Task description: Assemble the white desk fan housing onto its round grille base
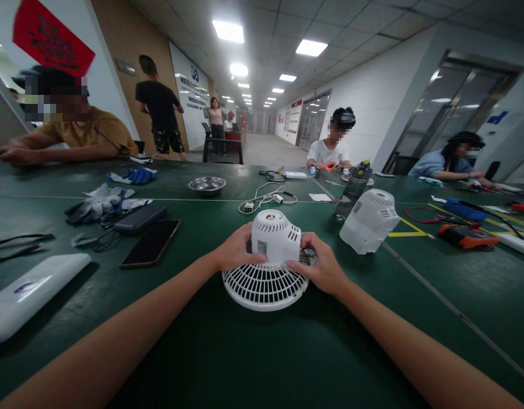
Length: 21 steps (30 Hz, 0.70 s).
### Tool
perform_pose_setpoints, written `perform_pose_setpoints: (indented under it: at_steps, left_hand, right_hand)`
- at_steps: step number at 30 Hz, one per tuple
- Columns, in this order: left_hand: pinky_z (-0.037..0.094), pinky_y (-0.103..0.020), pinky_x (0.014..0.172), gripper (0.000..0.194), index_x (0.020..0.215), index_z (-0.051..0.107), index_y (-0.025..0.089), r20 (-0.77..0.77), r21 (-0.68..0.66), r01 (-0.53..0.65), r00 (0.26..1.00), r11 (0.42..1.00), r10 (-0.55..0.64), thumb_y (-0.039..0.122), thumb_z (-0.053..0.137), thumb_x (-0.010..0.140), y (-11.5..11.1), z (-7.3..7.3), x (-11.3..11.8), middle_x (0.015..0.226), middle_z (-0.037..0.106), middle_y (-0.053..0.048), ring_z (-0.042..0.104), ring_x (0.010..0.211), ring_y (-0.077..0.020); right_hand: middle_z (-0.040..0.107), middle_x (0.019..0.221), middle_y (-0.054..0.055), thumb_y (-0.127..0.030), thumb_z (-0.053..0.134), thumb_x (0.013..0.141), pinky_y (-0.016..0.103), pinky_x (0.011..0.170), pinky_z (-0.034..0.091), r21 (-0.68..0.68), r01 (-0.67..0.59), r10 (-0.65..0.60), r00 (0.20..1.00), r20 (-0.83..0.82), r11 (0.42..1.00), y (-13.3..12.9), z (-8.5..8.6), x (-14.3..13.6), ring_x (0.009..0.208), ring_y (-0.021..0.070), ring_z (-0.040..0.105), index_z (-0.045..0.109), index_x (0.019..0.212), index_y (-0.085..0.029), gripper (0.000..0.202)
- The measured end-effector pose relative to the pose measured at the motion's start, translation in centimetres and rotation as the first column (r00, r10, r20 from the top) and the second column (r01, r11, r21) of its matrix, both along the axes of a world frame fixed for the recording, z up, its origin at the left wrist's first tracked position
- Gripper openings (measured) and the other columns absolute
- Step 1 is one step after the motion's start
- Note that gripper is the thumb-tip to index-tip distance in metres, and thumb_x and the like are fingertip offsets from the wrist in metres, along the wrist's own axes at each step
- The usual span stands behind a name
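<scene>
A white fan motor housing (277,237) with slots near its top stands on a round white fan grille (265,292), which lies on the green table in front of me. My left hand (238,250) grips the housing from its left side, thumb across the lower front. From the right, my right hand (324,264) closes on the same housing, with its thumb low on the front and fingers bent round the side. Part of the grille's right edge sits behind that hand. The fingertips behind the housing are hidden.
Right of the grille are a white plastic housing (370,221) and a water bottle (353,190). A white cable (266,197) and a metal bowl (206,185) lie beyond. On the left are a phone (150,243), gloves (100,204) and a white case (38,292). Several people sit around.
</scene>
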<state>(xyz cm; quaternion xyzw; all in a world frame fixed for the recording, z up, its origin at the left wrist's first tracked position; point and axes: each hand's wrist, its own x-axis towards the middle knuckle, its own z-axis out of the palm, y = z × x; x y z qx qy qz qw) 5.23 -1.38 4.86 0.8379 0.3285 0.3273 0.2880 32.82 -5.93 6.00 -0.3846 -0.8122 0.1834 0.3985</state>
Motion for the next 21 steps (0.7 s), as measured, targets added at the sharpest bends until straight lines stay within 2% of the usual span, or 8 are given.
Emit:
perform_pose_setpoints:
  at_steps: [8,13,15,17,19,21]
  left_hand:
    - [0.039,-0.058,0.105,0.064,0.135,0.055,0.026,-0.053,-0.016,-0.028,0.998,0.999,0.028,0.047,0.072,0.077,-0.4,0.4,0.1,0.139,0.053,-0.011,0.050,0.128,-0.0338]
    - [0.035,-0.059,0.108,0.070,0.138,0.053,0.025,-0.115,0.046,-0.051,0.992,0.998,0.056,0.051,0.072,0.076,-0.3,0.4,0.2,0.142,0.049,-0.012,0.048,0.129,-0.0351]
    - [0.034,-0.058,0.108,0.073,0.139,0.051,0.024,-0.130,0.078,-0.061,0.989,0.995,0.070,0.054,0.072,0.076,-0.4,0.5,0.2,0.142,0.049,-0.013,0.046,0.129,-0.0352]
    - [0.035,-0.058,0.108,0.077,0.142,0.048,0.024,-0.141,0.102,-0.060,0.987,0.993,0.075,0.056,0.071,0.076,-0.7,0.8,0.3,0.142,0.049,-0.013,0.046,0.129,-0.0353]
    - [0.036,-0.058,0.106,0.079,0.142,0.047,0.024,-0.148,0.120,-0.054,0.986,0.991,0.071,0.058,0.071,0.076,-1.1,1.1,0.4,0.141,0.049,-0.014,0.046,0.128,-0.0358]
    - [0.036,-0.058,0.106,0.080,0.143,0.046,0.024,-0.152,0.121,-0.043,0.986,0.992,0.061,0.059,0.071,0.075,-1.4,1.6,0.4,0.141,0.049,-0.015,0.045,0.128,-0.0365]
  right_hand:
    - [0.060,0.102,0.003,-0.039,0.073,0.081,0.034,0.079,0.050,-0.008,-0.013,0.012,0.999,-0.032,1.000,0.1,-0.1,0.1,0.090,0.0186,0.058,0.048,0.093,-0.023,0.032]
    - [0.060,0.113,0.006,-0.037,0.072,0.081,0.034,0.080,0.051,-0.028,0.007,-0.009,0.996,-0.093,1.000,0.2,-0.7,-0.1,0.095,0.0197,0.060,0.046,0.095,-0.023,0.032]
    - [0.060,0.116,0.007,-0.037,0.072,0.081,0.034,0.080,0.053,-0.051,0.024,-0.031,0.991,-0.133,0.998,0.2,-0.9,-0.3,0.097,0.0205,0.062,0.045,0.104,-0.024,0.038]
    - [0.061,0.118,0.008,-0.037,0.074,0.080,0.035,0.080,0.054,-0.069,0.034,-0.045,0.986,-0.162,0.997,0.2,-1.0,-0.5,0.100,0.0221,0.063,0.040,0.121,-0.025,0.055]
    - [0.062,0.118,0.009,-0.036,0.074,0.079,0.037,0.082,0.055,-0.075,0.037,-0.048,0.987,-0.155,0.996,0.2,-0.9,-0.8,0.103,0.0236,0.063,0.032,0.135,-0.027,0.071]
    - [0.063,0.119,0.009,-0.036,0.074,0.079,0.039,0.084,0.055,-0.065,0.042,-0.049,0.992,-0.116,0.997,0.2,-0.6,-0.9,0.103,0.0244,0.064,0.030,0.142,-0.027,0.077]
